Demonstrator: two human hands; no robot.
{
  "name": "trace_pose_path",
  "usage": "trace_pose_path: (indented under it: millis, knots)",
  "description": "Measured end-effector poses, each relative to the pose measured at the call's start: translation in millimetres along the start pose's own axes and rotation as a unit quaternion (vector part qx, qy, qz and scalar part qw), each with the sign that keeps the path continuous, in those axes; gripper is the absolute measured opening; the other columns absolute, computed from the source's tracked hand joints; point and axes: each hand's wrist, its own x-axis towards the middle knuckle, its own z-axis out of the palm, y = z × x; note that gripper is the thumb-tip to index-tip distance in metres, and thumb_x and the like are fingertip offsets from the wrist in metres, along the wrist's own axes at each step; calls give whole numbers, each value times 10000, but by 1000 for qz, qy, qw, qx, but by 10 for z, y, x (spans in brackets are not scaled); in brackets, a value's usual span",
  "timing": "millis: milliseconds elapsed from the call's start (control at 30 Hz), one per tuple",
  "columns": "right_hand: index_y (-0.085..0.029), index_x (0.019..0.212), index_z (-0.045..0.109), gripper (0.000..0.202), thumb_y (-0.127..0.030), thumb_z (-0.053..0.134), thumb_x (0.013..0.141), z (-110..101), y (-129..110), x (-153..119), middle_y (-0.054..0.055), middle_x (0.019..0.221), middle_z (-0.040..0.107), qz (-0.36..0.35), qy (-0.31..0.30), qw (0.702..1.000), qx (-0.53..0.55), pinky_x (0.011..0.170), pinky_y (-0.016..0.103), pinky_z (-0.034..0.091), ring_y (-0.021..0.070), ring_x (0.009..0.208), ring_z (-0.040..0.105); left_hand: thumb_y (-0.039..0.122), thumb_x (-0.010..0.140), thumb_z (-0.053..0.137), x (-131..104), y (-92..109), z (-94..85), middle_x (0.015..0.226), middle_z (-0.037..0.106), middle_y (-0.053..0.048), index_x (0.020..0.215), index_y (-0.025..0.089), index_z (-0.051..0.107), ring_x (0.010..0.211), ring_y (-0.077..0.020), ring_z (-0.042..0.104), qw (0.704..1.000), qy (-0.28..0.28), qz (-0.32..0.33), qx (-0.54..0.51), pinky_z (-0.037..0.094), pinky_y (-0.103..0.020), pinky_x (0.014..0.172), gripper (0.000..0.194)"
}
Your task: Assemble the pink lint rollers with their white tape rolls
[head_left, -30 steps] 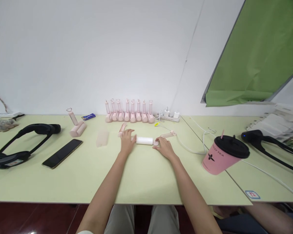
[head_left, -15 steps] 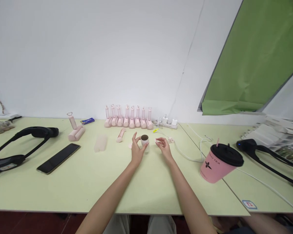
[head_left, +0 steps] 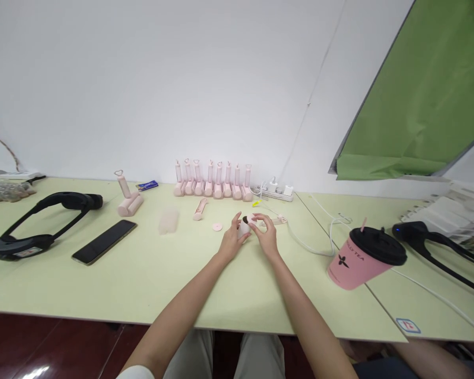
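Note:
My left hand point(head_left: 229, 242) is closed around a small pale cup-like container point(head_left: 243, 229) with a dark inside. A small pale pink round piece point(head_left: 252, 219), perhaps a cap, is pinched in my right hand point(head_left: 267, 238) at the container's mouth, partly covering the dark opening. Fingers hide much of both pieces. Left of my hands a flat pink disc point(head_left: 217, 227) lies on the table, with a pink handle-like part point(head_left: 200, 209) beyond it. Just behind my right hand lies a pale strip with a cable point(head_left: 278, 220).
Several pink devices point(head_left: 218, 189) stand in a row along the wall beside a power strip point(head_left: 274, 194). To the left are another pink device point(head_left: 130, 204), a translucent pad point(head_left: 168, 221), a phone point(head_left: 105, 242) and a black headset point(head_left: 43, 202). A pink drink cup point(head_left: 353, 263) stands at right.
My right hand has moved left and brought the pink piece to the container's mouth. The container is now tilted rightward. The camera view has shifted slightly.

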Motion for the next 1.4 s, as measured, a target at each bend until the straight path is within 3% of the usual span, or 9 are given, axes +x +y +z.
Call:
trace_pose_path:
  millis: [300,567,767,967,1400]
  knots:
    - [-237,883,586,199,-389,514,777,53,-22,-53,54,1101,584,-17,-16,998,-54,895,401,324,230,1044,484,291,793,516,-5,-56,39,1145,523,-92,1249,243,250,973,-191,565,999,-16,-1,28,449,-349,800,530]
    - [-244,978,596,238,-356,453,824,53,37,-84,40,1195,544,-61,-33,998,-9,952,415,307,202,1104,461,286,809,485,-15,-121,30,1156,498,-120,1248,205,220,978,-191,567,998,-31,31,37,464,-368,806,519]
    - [-232,931,633,229,-358,499,793,21,40,-44,55,1177,564,-24,-50,995,77,939,400,351,203,1073,510,320,810,488,-21,-170,47,1128,509,-113,1233,209,235,976,-197,567,998,-32,36,40,465,-383,811,506]
    - [-248,851,673,190,-363,578,733,38,106,-32,36,1103,616,20,-21,996,87,955,411,339,212,1025,552,318,813,485,-26,-151,40,1187,462,-119,1251,214,204,1015,-192,544,998,-36,45,23,459,-376,827,531]
    - [-270,1050,575,261,-355,455,834,12,128,-106,32,1173,571,-79,-58,991,-95,928,387,311,181,1090,503,302,811,477,-6,-138,26,1147,497,-107,1251,202,238,1021,-193,537,998,-49,19,31,444,-375,842,511]
